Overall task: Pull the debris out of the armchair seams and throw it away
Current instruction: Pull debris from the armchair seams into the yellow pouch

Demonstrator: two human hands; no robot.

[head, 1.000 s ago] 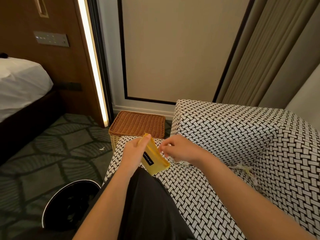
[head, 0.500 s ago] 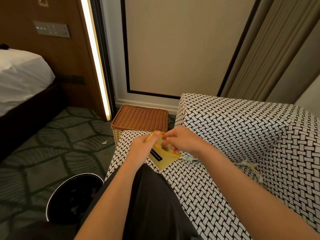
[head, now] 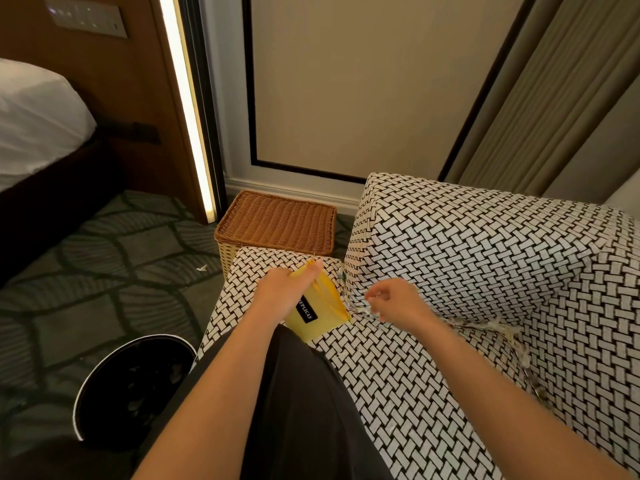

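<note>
in the head view, a black-and-white woven armchair (head: 450, 244) is seen on the right, its seat running down toward the lower edge. a flat yellow packet (head: 322, 318) with a black label is gripped by the left hand (head: 282, 294) above the front-left corner of the seat, the thumb laid along its upper edge. the right hand (head: 398, 303) is held just right of the packet, over the seam where the seat meets the raised side of the chair. its fingers are curled, but the hand is blurred and whether anything is pinched cannot be told. pale crumpled debris (head: 491, 327) is lodged along that seam and down the seam at the far corner; a clear scrap, possibly a wrapper, is seen just beside the right fingertips. a black bin (head: 114, 382) with a white rim is set on the patterned carpet (head: 104, 271) at lower left, beside a dark-clad leg (head: 294, 393). a wicker basket (head: 277, 220) is placed behind the seat, against the wall. a small white scrap (head: 202, 268) is seen on the carpet near it.
</note>
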